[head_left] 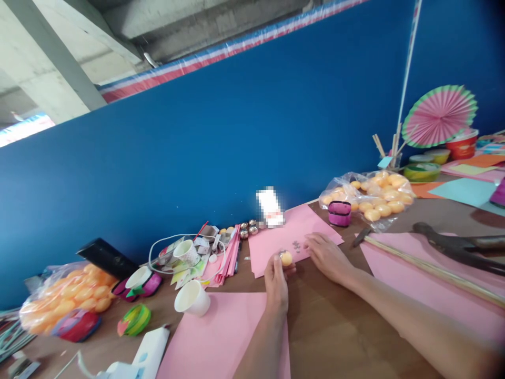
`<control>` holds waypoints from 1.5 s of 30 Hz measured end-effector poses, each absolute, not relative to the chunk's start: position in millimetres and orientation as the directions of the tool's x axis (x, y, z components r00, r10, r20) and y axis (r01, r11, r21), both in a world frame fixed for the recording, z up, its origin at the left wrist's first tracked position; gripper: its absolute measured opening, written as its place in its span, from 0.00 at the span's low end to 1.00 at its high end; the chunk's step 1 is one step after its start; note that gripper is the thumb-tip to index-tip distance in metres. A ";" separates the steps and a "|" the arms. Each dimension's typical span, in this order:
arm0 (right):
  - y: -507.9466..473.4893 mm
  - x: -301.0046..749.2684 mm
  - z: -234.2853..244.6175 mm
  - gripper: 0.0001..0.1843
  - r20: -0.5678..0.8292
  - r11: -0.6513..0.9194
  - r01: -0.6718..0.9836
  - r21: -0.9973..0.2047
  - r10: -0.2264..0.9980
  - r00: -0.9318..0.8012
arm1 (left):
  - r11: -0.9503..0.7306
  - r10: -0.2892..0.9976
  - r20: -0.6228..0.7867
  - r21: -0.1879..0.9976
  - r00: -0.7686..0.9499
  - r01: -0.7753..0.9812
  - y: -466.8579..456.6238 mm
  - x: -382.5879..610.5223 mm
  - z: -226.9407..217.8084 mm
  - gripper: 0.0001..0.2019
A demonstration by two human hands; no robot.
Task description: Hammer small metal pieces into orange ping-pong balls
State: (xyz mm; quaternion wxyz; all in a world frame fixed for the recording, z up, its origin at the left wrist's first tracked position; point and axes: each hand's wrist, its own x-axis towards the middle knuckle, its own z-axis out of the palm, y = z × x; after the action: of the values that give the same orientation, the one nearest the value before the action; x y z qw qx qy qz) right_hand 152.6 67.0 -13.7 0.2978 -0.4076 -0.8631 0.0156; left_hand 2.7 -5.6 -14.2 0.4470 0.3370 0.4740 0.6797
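My left hand (276, 281) pinches a small orange ball (286, 258) between thumb and fingertips, just above the near edge of a pink paper sheet (290, 234). My right hand (325, 255) rests palm down on that sheet's right part, fingers stretched toward several tiny dark pieces (296, 245) lying on the paper. The two hands are almost touching at the ball.
A bag of orange balls (369, 200) with a small magenta case (339, 213) lies at the back right, another bag of balls (65, 297) at the far left. Paper cups (192, 298), pink sheets (221, 337), a glue gun (145, 352), a hammer (453, 245) and sticks lie around. A blue wall stands behind.
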 end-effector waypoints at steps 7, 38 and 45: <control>63.8 149.6 -14.1 0.17 0.507 0.720 0.666 -0.196 0.656 -0.559 | -0.145 0.931 0.038 0.951 -0.363 -0.273 -6.2 2.4 -13.4 0.22; 44.2 143.2 -3.4 0.07 0.422 0.540 0.362 -0.760 0.833 -0.357 | -0.157 0.960 0.132 0.984 -0.249 -0.082 -11.4 4.8 -3.8 0.24; 42.0 143.1 2.7 0.09 0.385 0.462 0.236 -0.855 0.870 -0.310 | -0.136 0.948 0.115 0.989 -0.298 -0.051 -10.4 3.6 -7.1 0.26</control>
State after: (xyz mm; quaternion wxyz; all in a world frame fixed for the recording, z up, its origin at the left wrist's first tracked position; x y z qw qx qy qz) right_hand 143.1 42.0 2.7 0.4483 -0.3796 -0.7281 0.3532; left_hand 3.6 -10.4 -7.1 0.4047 0.4327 0.5181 0.6169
